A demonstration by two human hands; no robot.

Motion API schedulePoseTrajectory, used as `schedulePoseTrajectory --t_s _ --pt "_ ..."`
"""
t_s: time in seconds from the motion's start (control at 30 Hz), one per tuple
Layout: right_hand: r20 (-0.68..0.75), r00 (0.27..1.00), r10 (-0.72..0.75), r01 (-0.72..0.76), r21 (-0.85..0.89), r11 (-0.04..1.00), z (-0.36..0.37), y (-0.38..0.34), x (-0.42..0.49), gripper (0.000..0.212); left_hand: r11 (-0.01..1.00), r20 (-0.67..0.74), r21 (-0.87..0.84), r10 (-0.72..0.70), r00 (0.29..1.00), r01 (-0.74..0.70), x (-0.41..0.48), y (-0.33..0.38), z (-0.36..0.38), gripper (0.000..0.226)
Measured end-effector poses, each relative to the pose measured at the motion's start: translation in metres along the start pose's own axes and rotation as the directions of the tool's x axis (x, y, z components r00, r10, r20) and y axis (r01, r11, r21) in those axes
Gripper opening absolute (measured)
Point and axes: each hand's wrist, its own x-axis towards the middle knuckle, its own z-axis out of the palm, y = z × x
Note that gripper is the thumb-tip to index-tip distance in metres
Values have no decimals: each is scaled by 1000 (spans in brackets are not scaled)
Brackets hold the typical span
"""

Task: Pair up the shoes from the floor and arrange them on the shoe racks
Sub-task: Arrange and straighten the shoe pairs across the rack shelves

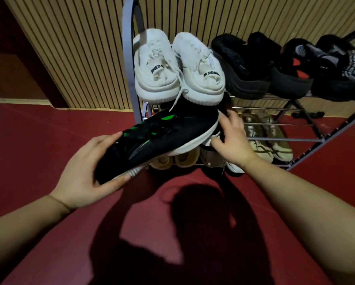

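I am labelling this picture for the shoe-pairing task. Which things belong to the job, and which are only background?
Job: black-and-green shoe gripped by left hand; right hand at its other end; shoe rack; white sneakers, black furry slippers, beige shoes on it.
Not the job: slatted wall; red floor.
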Motion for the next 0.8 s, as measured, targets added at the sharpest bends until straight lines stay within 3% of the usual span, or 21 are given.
schedulePoseTrajectory --t_s 0.2,0.43,0.57,0.67,0.8 --pt "205 976 -69 78 -38 996 0 -8 6 83 984 -62 -20 -180 982 179 -24 -14 -4 94" --pt "14 997 71 -70 -84 994 15 -21 8 84 966 -83 -35 -257 963 255 -16 -5 14 89" --pt "-90 995 33 -30 34 999 6 -7 4 48 963 -95 -66 -268 959 262 -7 4 21 91" --pt "-120 993 -16 27 84 996 -17 19 -6 47 966 -80 -80 -252 964 246 2 16 28 92" --pt "-74 991 -107 105 -35 994 -36 58 -22 44 982 -23 -28 -186 982 186 22 35 41 93"
